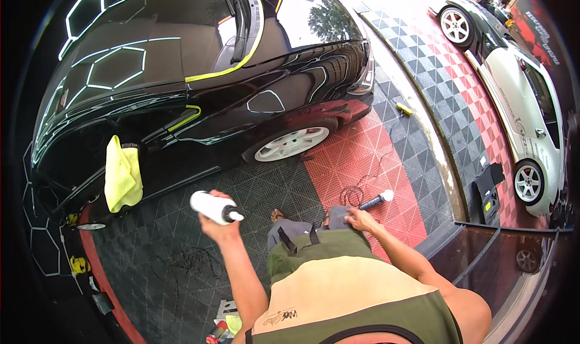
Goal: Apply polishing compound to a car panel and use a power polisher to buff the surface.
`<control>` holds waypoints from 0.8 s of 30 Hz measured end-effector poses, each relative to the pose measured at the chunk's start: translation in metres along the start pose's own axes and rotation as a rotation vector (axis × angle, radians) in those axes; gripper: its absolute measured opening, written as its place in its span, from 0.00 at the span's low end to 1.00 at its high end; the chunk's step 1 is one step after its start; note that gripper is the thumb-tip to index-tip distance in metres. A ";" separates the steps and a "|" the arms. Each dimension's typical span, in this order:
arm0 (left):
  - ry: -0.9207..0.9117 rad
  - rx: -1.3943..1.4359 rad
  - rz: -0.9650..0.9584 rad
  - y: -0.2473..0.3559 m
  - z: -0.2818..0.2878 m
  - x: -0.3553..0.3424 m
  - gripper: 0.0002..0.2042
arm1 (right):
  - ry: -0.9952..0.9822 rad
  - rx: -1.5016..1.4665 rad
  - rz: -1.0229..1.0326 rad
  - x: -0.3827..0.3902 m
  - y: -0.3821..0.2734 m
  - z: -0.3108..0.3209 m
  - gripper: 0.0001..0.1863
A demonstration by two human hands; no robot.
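Observation:
My left hand [219,228] is closed around a white plastic bottle [211,207] with a black collar and a white nozzle. The bottle lies tilted nearly sideways, its nozzle pointing right. My right hand [362,219] rests on my thigh with its fingers stretched out and nothing in it. Ahead stands a glossy black car [223,123] with yellow tape along its window edge. A yellow cloth [123,178] hangs over the car's side mirror, to the left of the bottle.
On the tiled floor right of me lies a dark cylindrical tool [374,200] with a white end, beside a black cord [353,196]. A small yellow item [404,109] lies farther off. A white car [525,108] stands at far right, near a dark case [487,190].

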State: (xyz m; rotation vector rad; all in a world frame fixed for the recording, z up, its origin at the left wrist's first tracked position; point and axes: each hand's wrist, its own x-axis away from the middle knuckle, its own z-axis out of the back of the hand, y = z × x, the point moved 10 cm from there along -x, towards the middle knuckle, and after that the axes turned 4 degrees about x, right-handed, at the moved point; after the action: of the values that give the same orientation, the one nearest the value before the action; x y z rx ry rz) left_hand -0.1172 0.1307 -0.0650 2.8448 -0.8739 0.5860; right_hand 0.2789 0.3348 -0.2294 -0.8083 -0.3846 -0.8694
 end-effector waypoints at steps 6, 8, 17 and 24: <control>-0.508 -0.002 0.113 0.063 -0.136 0.010 0.40 | 0.011 -0.361 -0.273 -0.006 0.032 -0.078 0.30; -0.561 0.175 0.372 0.045 -0.158 0.007 0.40 | -0.010 -0.256 -0.216 -0.016 0.001 -0.070 0.30; -0.675 -0.107 0.229 0.046 -0.219 -0.029 0.37 | 0.021 -0.670 0.275 0.012 -0.298 0.095 0.25; -0.507 -0.285 -0.098 0.065 -0.243 -0.044 0.34 | -0.343 -0.998 0.455 0.017 -0.409 0.128 0.23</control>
State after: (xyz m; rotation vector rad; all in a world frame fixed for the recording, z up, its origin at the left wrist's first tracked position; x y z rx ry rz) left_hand -0.2668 0.1512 0.1407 2.7769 -0.7905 -0.2697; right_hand -0.0344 0.2671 0.0549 -1.8984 -0.0215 -0.4486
